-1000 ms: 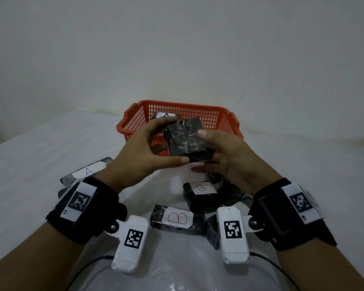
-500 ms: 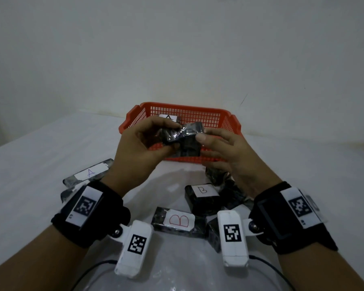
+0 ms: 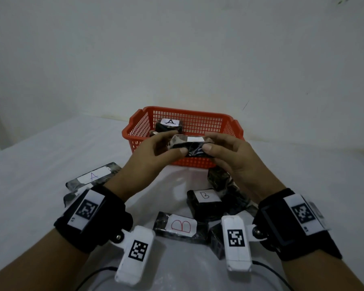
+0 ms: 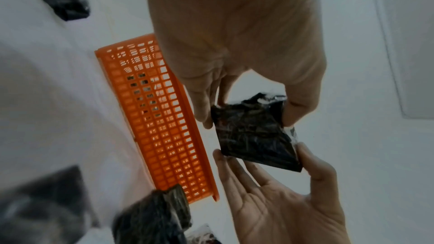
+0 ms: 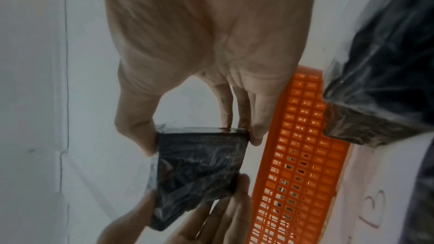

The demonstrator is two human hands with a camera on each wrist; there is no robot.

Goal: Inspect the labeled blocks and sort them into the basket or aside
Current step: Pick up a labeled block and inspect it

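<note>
Both hands hold one black foil-wrapped block (image 3: 192, 147) in the air just in front of the red basket (image 3: 135, 131). My left hand (image 3: 156, 156) pinches its left end between thumb and fingers. My right hand (image 3: 229, 156) pinches its right end. A white label shows edge-on on the block's top; its letter cannot be read. In the left wrist view the block (image 4: 253, 134) hangs between the two hands beside the basket (image 4: 159, 121). The right wrist view shows the block (image 5: 197, 170) the same way. Inside the basket stands a block labeled A (image 3: 169, 124).
On the white table lie a flat block labeled A (image 3: 93, 178) at the left, two blocks labeled B (image 3: 204, 203) (image 3: 181, 226) near my wrists, and more dark blocks (image 3: 219, 178) under my right hand. A white wall rises close behind the basket.
The hands have turned the block from its broad dark face toward me to lying flat, so its labeled side now faces up. They also lowered slightly.
</note>
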